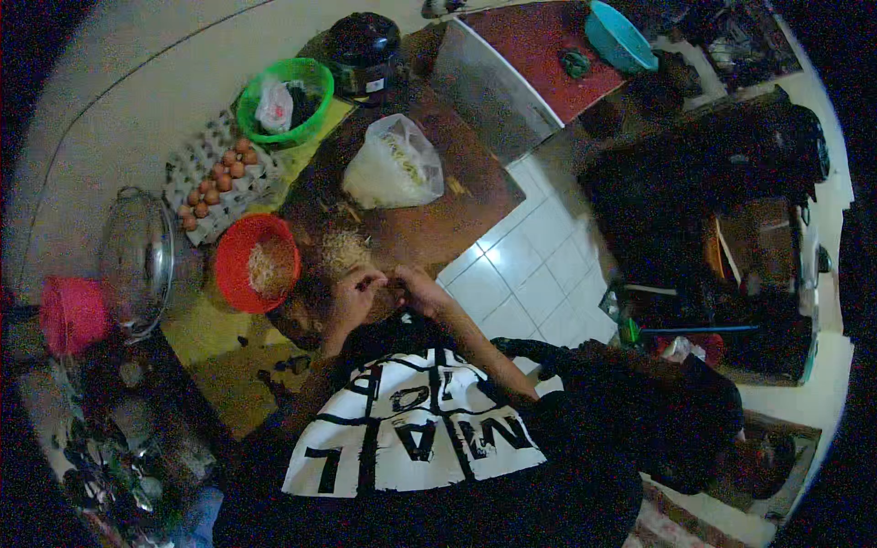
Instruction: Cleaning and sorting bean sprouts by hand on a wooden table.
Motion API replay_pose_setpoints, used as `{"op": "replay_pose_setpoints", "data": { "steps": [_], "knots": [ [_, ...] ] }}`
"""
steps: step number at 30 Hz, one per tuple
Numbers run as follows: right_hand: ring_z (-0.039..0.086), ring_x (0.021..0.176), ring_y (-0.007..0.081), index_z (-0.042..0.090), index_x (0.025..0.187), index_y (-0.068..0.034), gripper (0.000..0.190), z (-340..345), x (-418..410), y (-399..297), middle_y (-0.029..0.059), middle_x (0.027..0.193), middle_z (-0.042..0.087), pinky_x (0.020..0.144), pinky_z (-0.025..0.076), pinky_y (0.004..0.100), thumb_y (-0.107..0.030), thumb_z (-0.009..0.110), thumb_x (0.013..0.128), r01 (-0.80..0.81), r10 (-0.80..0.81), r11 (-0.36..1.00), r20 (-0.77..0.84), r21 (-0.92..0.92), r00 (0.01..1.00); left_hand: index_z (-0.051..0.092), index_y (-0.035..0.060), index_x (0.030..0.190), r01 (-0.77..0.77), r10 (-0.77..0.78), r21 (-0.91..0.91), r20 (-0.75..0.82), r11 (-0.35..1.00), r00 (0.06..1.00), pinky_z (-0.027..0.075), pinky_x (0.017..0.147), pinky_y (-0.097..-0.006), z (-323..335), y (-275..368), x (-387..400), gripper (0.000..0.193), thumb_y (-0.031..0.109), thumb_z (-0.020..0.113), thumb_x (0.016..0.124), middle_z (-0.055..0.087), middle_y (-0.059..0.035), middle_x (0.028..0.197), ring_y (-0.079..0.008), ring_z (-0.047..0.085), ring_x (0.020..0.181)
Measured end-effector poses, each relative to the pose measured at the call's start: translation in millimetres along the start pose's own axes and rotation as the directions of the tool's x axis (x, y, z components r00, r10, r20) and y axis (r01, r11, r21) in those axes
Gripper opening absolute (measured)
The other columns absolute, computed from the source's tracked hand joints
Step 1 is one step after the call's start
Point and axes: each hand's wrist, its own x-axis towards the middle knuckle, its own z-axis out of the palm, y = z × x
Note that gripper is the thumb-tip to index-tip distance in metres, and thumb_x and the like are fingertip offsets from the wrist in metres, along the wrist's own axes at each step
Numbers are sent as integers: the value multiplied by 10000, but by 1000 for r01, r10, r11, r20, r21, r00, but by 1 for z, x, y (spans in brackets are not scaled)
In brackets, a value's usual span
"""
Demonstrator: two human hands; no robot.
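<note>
My left hand and my right hand are close together over the near edge of a brown wooden table. The fingers of both are curled, their tips almost meeting; whatever they pinch is too small and dark to make out. Just beyond my left hand lies a loose pile of pale bean sprouts. A red plastic bowl to the left holds more pale sprouts. Farther back on the table stands a clear plastic bag, filled with what looks like bean sprouts with yellowish heads.
Left of the table are an egg tray with several brown eggs, a green basket, a black rice cooker, a glass lid and a pink container. A red-topped cabinet with a blue basin stands behind. White floor tiles show at right.
</note>
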Motion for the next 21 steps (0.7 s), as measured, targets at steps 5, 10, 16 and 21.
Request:
{"op": "replay_pose_setpoints", "data": {
  "steps": [5, 10, 16, 21],
  "knots": [
    [448, 606, 116, 587, 948, -105, 241, 6, 5, -2, 8, 758, 524, 512, 378, 279, -319, 486, 990, -108, 108, 993, -12, 39, 994, 669, 16, 880, -26, 27, 44, -22, 999, 999, 488, 776, -341, -5, 9, 7, 70, 64, 689, 834, 656, -108, 870, -252, 638, 846],
    [469, 629, 113, 594, 953, -94, 253, 23, 6, -2, 13, 770, 537, 508, 390, 289, -304, 459, 998, -105, 106, 980, 7, 172, 994, 662, 21, 876, 121, -118, 37, -75, 992, 990, 484, 787, -328, -13, 19, -1, 115, 136, 666, 885, 672, -100, 857, -213, 640, 848],
    [625, 842, 211, 634, 1131, -78, 374, -31, 76, 59, 67, 971, 659, 731, 536, 382, -382, 473, 983, 90, -99, 882, 5, -462, 995, 652, 8, 900, 110, -102, 69, -121, 991, 987, 487, 781, -311, -19, 14, 0, 125, 131, 667, 894, 673, -86, 847, -195, 645, 816],
    [616, 913, 227, 650, 1099, -37, 349, -22, 67, 41, 86, 1005, 662, 842, 498, 411, -331, 503, 980, 178, -138, 765, 113, -619, 984, 647, 3, 895, 161, -165, -47, -133, 986, 977, 493, 766, -294, -20, 9, -1, 117, 118, 668, 893, 669, -69, 842, -146, 625, 801]
  ]
}}
